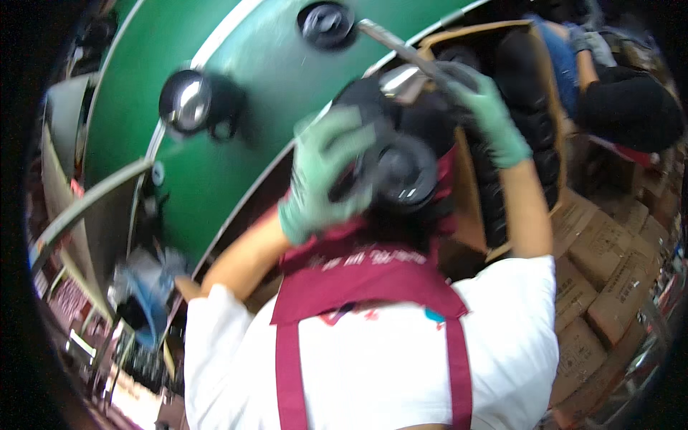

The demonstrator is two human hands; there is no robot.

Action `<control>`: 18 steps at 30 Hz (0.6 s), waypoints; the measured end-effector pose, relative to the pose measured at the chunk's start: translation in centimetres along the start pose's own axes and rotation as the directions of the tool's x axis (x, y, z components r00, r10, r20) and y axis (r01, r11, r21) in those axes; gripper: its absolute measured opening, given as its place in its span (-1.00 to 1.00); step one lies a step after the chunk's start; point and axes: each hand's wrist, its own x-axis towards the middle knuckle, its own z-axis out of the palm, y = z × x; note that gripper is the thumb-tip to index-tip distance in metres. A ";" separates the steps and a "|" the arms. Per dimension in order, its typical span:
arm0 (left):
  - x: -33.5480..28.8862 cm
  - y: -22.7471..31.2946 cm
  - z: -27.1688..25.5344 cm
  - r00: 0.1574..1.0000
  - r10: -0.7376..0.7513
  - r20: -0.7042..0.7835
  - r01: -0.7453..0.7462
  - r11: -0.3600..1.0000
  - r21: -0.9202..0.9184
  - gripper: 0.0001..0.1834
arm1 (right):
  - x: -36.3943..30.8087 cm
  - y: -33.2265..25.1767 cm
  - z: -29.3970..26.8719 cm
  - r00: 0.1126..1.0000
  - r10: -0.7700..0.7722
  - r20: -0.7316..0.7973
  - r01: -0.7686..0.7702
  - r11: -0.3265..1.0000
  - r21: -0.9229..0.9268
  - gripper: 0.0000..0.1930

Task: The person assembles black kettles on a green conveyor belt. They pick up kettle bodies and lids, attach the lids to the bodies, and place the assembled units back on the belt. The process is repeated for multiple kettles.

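My left hand (pixel 326 172), in a pale green glove, curls its thumb and fingers around the side of a glossy black round part (pixel 407 172). The part is held in front of my maroon apron (pixel 358 287) and blurred by motion. My right hand (pixel 487 115), gloved the same way, reaches to the edge of an open carton (pixel 555 143). Its fingertips are dark and smeared near a long grey strip (pixel 401 49); whether they grip anything cannot be made out. A shiny silver-and-black piece (pixel 403 82) lies just left of those fingers.
On the green belt (pixel 265 64) stand a shiny black vessel (pixel 188 102) with a small loop and a black round disc (pixel 326 26). Black parts fill the carton. Brown boxes (pixel 609 251) lie at right. Another person in black (pixel 627 107) bends at the upper right.
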 end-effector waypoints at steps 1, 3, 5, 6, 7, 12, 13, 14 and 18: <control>0.6 -0.7 -0.6 0.995 -0.001 -0.099 0.009 0.997 0.079 -0.34 | -2.4 -0.3 -0.8 0.994 0.065 0.084 -0.059 0.996 -0.066 -0.61; 3.1 -1.7 -2.0 0.993 0.047 -0.112 -0.025 0.982 0.189 -0.36 | -4.8 -0.9 -0.3 0.981 0.114 0.160 -0.075 0.970 -0.233 -0.59; 5.5 -1.7 -1.6 0.998 0.042 0.050 -0.052 0.977 0.205 -0.43 | -5.2 -1.8 0.7 0.974 0.042 0.220 0.044 0.927 -0.372 -0.58; 6.1 -0.5 -1.0 0.990 -0.028 0.135 0.005 0.985 0.170 -0.55 | -5.6 -2.6 1.2 0.972 0.008 0.233 0.094 0.900 -0.425 -0.58; 6.2 -0.9 0.2 0.961 -0.082 0.264 0.036 0.984 0.174 -0.57 | -5.5 -1.7 1.1 0.960 -0.086 0.268 0.206 0.861 -0.465 -0.58; 7.0 0.9 1.5 0.691 -0.393 0.607 0.206 0.912 0.356 -0.59 | -5.9 -1.4 0.8 0.903 -0.262 0.341 0.424 0.668 -0.611 -0.54; 5.4 1.5 1.9 0.815 -0.325 0.480 0.141 0.914 0.379 -0.63 | -5.1 -0.5 0.5 0.845 -0.360 0.395 0.534 0.548 -0.644 -0.52; 5.4 3.7 2.2 0.744 -0.460 0.484 0.179 0.836 0.519 -0.62 | -4.4 0.5 0.3 0.775 -0.441 0.452 0.623 0.412 -0.666 -0.50; 4.6 6.6 3.1 0.725 -0.554 0.408 0.214 0.745 0.632 -0.53 | -2.2 2.2 0.8 0.708 -0.520 0.478 0.666 0.265 -0.697 -0.41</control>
